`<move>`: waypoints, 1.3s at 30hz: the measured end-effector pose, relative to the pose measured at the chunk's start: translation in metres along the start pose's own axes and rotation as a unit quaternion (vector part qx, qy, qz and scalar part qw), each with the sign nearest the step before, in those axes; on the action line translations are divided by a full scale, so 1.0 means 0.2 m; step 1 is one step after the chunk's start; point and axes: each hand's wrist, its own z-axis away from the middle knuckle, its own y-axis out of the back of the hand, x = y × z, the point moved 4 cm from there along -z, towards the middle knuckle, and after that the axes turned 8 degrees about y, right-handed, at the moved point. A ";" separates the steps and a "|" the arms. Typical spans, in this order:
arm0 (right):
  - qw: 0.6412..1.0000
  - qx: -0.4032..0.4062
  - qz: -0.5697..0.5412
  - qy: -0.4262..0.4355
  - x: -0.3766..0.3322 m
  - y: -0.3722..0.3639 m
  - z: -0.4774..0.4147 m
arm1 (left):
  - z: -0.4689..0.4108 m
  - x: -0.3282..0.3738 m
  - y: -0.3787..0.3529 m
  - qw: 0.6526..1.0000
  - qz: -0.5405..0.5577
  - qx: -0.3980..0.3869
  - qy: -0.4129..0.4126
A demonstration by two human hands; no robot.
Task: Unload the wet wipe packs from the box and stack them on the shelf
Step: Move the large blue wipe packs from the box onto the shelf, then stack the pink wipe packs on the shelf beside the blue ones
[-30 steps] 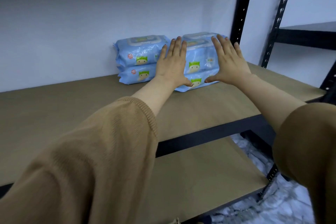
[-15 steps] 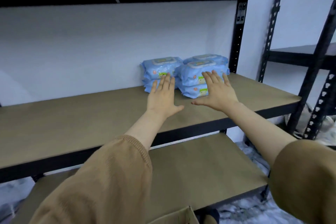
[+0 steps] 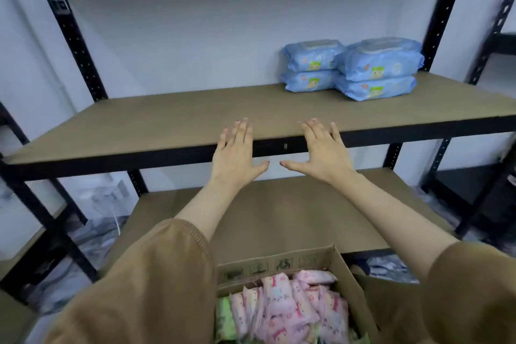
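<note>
Several blue wet wipe packs (image 3: 353, 68) sit in two stacks of two at the back right of the brown shelf board (image 3: 167, 126). My left hand (image 3: 236, 155) and my right hand (image 3: 321, 152) hover side by side in front of the shelf's front edge, fingers straight and spread, holding nothing. Both are well clear of the blue stacks. Below, an open cardboard box (image 3: 279, 262) holds several pink packs (image 3: 290, 307) and a green one (image 3: 224, 321).
Black perforated uprights (image 3: 72, 33) frame the shelf unit on both sides. A lower brown shelf board (image 3: 293, 218) lies behind the box. A second black rack (image 3: 497, 70) stands at the right. Crumpled plastic (image 3: 92, 232) lies on the floor at left.
Both hands have pulled back from the blue stacks to the shelf's front edge. The view has drawn back and tilted down, bringing the box of packs into sight.
</note>
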 end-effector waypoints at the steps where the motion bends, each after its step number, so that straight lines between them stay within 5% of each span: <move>1: 1.000 -0.004 -0.006 0.002 -0.03 -0.03 0.03 | 0.04 -0.03 -0.02 1.000 0.005 -0.001 0.003; 22: 0.978 -0.204 -0.029 -0.038 -0.14 -0.90 0.66 | 0.66 0.01 -0.85 0.975 0.059 -0.210 0.047; 39: 0.892 -0.423 -0.067 -0.147 -0.05 -1.60 1.11 | 0.96 0.06 -1.55 0.910 0.076 -0.397 0.088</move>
